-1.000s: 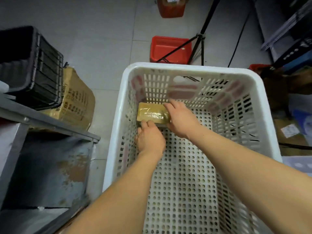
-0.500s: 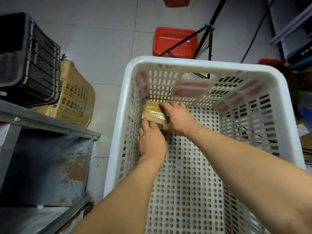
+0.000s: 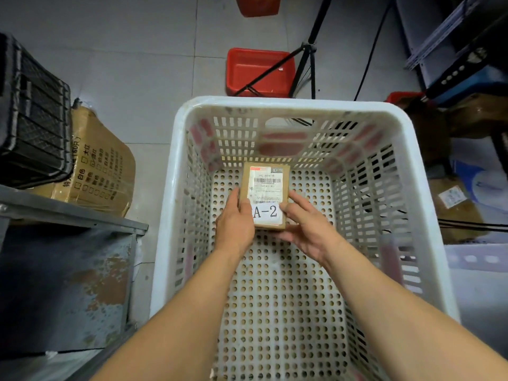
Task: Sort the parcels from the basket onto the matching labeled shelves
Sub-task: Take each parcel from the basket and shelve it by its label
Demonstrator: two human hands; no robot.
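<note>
A small brown cardboard parcel (image 3: 264,188) with a white shipping label marked "A-2" is held above the floor of the white perforated basket (image 3: 176,188). My left hand (image 3: 233,224) grips its left edge and my right hand (image 3: 305,226) grips its right edge and lower corner. The label faces up toward me. Nothing else lies in the basket that I can see.
A grey metal shelf (image 3: 68,215) stands at left with a black crate (image 3: 33,119) on it, a printed cardboard box (image 3: 101,171) behind. A red bin (image 3: 258,70) and tripod legs (image 3: 305,64) stand beyond the basket. Boxes and racks crowd the right.
The parcel was lifted from the basket's far left corner, turned label side up and brought toward the middle. Both hands now hold it by its sides.
</note>
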